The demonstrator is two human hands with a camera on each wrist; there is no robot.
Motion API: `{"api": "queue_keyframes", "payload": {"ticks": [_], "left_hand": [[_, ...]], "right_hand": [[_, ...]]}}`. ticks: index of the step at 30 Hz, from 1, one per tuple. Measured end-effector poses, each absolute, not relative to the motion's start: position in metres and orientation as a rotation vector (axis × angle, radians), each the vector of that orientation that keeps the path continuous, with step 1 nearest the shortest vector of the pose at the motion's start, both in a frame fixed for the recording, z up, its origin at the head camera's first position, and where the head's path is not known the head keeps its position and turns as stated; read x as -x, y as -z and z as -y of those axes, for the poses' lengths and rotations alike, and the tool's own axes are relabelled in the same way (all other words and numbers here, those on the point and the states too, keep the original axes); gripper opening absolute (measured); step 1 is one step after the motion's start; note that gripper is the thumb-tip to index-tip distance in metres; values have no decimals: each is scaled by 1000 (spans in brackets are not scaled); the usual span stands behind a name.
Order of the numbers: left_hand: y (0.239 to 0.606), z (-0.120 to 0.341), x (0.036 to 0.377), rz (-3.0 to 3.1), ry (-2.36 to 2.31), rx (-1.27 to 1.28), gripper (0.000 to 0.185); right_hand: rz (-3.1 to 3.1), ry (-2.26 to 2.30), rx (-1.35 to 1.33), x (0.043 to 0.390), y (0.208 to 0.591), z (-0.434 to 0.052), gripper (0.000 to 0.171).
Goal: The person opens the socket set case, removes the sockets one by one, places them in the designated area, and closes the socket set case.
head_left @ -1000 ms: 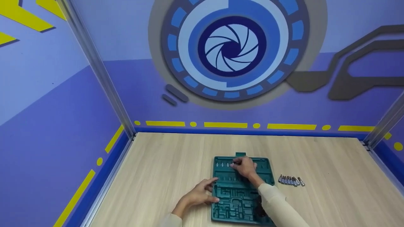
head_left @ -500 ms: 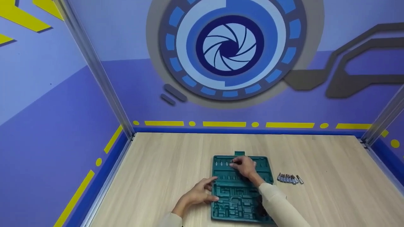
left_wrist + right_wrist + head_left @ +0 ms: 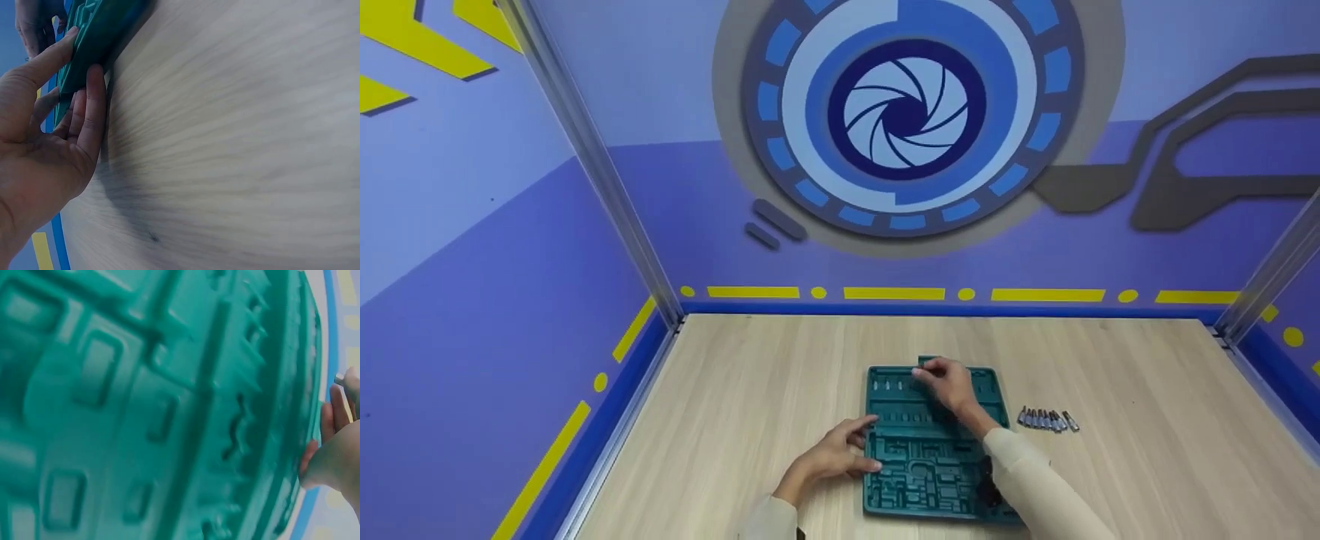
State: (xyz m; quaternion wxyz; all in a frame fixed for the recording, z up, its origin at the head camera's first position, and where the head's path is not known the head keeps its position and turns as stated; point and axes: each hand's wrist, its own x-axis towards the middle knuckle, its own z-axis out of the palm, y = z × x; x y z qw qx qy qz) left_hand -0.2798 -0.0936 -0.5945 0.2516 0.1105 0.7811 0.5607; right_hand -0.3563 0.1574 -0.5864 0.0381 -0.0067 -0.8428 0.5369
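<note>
A green plastic tool case (image 3: 896,403) lies unfolded on the table, its moulded slots facing up. My left hand (image 3: 832,454) holds its left edge. In the left wrist view the thumb (image 3: 64,48) sits on the rim while the other fingers lie along the side and under it. Over the upper half, my right hand (image 3: 951,386) pinches a small metal bit; the silver end of that bit (image 3: 338,378) pokes out from the fingers in the right wrist view. To the left of this hand, several small silver bits (image 3: 887,385) stand in a row in the case.
Several longer metal bits (image 3: 1046,419) lie side by side on the wooden table (image 3: 765,375), right of the case. Blue and purple panels (image 3: 660,217) with metal corner posts (image 3: 607,172) border the table at the back and sides.
My right hand has risen from the row of bits towards the case's far edge, with the small bit between its fingers. The left hand keeps its hold on the edge.
</note>
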Motion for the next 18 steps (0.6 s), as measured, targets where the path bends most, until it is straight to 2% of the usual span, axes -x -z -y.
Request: {"api": "queue_keyframes", "payload": {"ticks": [9, 18], "left_hand": [[595, 93, 279, -2126, -1532, -361, 81], [596, 93, 279, -2119, -1550, -381, 83]], "right_hand": [[2605, -1965, 104, 342, 559, -204, 29], [2670, -1941, 68, 328, 548, -265, 37]]}}
